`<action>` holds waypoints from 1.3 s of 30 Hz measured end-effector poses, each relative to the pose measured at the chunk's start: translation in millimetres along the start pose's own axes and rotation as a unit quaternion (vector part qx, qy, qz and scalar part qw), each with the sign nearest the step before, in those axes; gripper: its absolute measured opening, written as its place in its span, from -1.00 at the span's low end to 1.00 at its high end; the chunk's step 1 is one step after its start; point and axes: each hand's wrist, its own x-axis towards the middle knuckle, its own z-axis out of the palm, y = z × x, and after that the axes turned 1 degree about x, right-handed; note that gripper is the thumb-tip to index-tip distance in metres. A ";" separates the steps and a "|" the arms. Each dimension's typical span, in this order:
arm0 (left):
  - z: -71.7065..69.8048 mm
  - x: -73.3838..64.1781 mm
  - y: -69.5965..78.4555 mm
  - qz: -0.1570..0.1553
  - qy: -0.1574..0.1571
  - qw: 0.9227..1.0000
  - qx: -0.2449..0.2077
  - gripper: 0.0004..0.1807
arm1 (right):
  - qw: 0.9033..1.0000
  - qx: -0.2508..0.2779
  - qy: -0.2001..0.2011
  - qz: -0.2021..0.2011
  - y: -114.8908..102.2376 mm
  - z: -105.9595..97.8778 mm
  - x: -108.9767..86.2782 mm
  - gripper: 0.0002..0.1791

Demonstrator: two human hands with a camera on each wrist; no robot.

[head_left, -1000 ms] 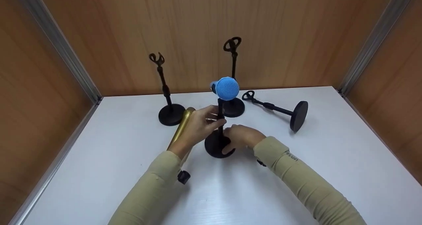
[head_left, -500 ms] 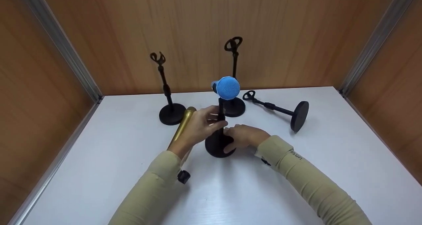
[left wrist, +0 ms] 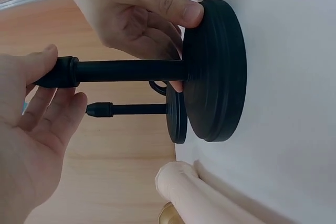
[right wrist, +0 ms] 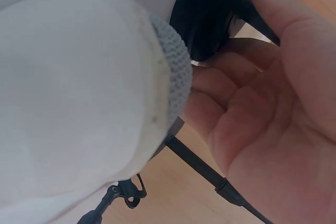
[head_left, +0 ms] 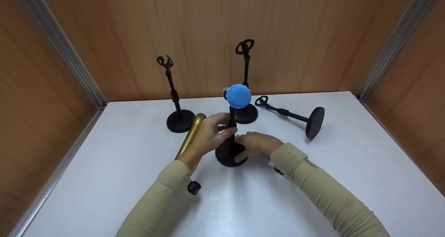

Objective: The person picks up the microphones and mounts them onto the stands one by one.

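Base (head_left: 225,156) of stand (left wrist: 131,71) partly hidden by right hand (head_left: 256,144).

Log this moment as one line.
left hand: pinches slim black microphone stand | right hand: grips its round black base | blue mesh-headed microphone: atop stand

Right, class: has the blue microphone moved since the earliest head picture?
Yes, slightly: in the head view the blue microphone has dropped a little against the upright stand behind it, which stays put.
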 end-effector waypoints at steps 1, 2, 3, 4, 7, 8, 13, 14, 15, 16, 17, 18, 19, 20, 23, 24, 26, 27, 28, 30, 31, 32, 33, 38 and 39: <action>-0.7 0.0 -0.2 0.000 -0.007 1.000 -0.004 -0.68 | 1.000 0.001 -0.001 0.002 0.1 -0.4 0.1 -0.26; -2.2 -0.7 4.6 -0.004 -0.015 1.000 -0.009 -0.67 | 1.000 0.001 -0.003 0.003 0.1 -0.7 0.1 -0.26; -3.1 -0.8 6.7 -0.008 -0.022 1.000 -0.014 -0.67 | 1.000 0.001 -0.004 0.004 0.4 -0.9 0.5 -0.26; -3.5 -0.7 7.1 -0.012 -0.027 0.999 -0.015 -0.66 | 1.000 0.000 -0.005 0.006 0.3 -0.9 0.8 -0.26; -2.6 -0.3 7.4 -0.020 -0.028 0.999 -0.023 -0.65 | 1.000 0.009 -0.009 0.017 0.0 -0.4 1.8 -0.23; -1.7 0.0 7.1 -0.022 -0.023 0.999 -0.023 -0.65 | 1.000 0.011 -0.009 0.022 -0.3 -0.3 1.7 -0.22; 2.6 3.1 -2.6 -0.013 0.007 1.000 -0.017 -0.67 | 0.999 0.020 -0.013 0.036 -1.6 -0.9 0.6 -0.20; 2.3 3.8 -2.9 -0.015 0.009 1.000 -0.016 -0.70 | 0.999 0.019 -0.013 0.035 -1.9 -1.2 0.4 -0.19; 1.6 4.2 -2.7 -0.019 0.008 1.000 -0.019 -0.72 | 0.999 0.018 -0.014 0.034 -2.2 -1.4 0.2 -0.19; 0.8 4.8 -2.9 -0.025 0.003 0.999 -0.021 -0.74 | 0.999 0.017 -0.015 0.034 -2.3 -1.5 0.2 -0.18; -0.2 5.3 -3.1 -0.030 -0.003 0.999 -0.028 -0.75 | 0.999 0.014 -0.014 0.031 -2.5 -1.4 0.1 -0.17; -1.2 5.9 -3.3 -0.036 -0.009 0.999 -0.038 -0.75 | 0.999 0.011 -0.014 0.028 -2.6 -1.4 0.2 -0.16; -2.3 6.4 -3.8 -0.042 -0.016 0.998 -0.049 -0.76 | 1.000 0.007 -0.013 0.026 -2.7 -1.5 0.2 -0.16; -3.3 6.9 -4.2 -0.046 -0.022 0.997 -0.057 -0.75 | 1.000 0.004 -0.011 0.022 -2.7 -1.4 0.1 -0.16; -5.8 8.5 -5.4 -0.049 -0.031 0.996 -0.065 -0.74 | 1.000 0.001 -0.007 0.014 -2.1 -1.3 0.3 -0.17; -6.0 8.9 -5.6 -0.050 -0.030 0.997 -0.058 -0.75 | 1.000 0.002 -0.007 0.014 -1.8 -1.5 0.3 -0.18; -6.2 8.6 -5.1 -0.052 -0.024 0.998 -0.040 -0.76 | 1.000 0.003 -0.008 0.014 -1.8 -1.1 0.9 -0.19; -5.9 8.4 -4.8 -0.053 -0.021 0.998 -0.032 -0.77 | 1.000 0.004 -0.009 0.014 -1.7 -1.0 1.0 -0.18; -5.2 8.0 -4.3 -0.054 -0.018 0.998 -0.024 -0.77 | 1.000 0.004 -0.011 0.014 -1.7 -0.9 1.1 -0.17; -3.5 7.5 -3.4 -0.056 -0.021 0.998 -0.024 -0.79 | 1.000 0.003 -0.013 0.011 -1.6 -1.0 1.2 -0.17; -2.6 7.5 -3.0 -0.055 -0.023 0.998 -0.028 -0.79 | 1.000 0.002 -0.015 0.010 -1.6 -1.1 1.2 -0.16; -2.0 7.6 -3.0 -0.055 -0.025 0.998 -0.035 -0.79 | 1.000 0.001 -0.017 0.010 -1.8 -1.4 0.9 -0.15; -1.8 7.9 -3.2 -0.056 -0.028 0.997 -0.043 -0.79 | 1.000 0.000 -0.018 0.009 -2.1 -1.8 0.6 -0.15; -5.5 11.8 -6.8 -0.069 -0.061 0.991 -0.097 -0.79 | 1.000 -0.004 -0.022 0.016 -3.9 -2.8 -0.3 -0.17; -7.0 12.4 -8.1 -0.075 -0.068 0.989 -0.107 -0.79 | 1.000 -0.004 -0.023 0.018 -4.4 -2.9 -0.1 -0.16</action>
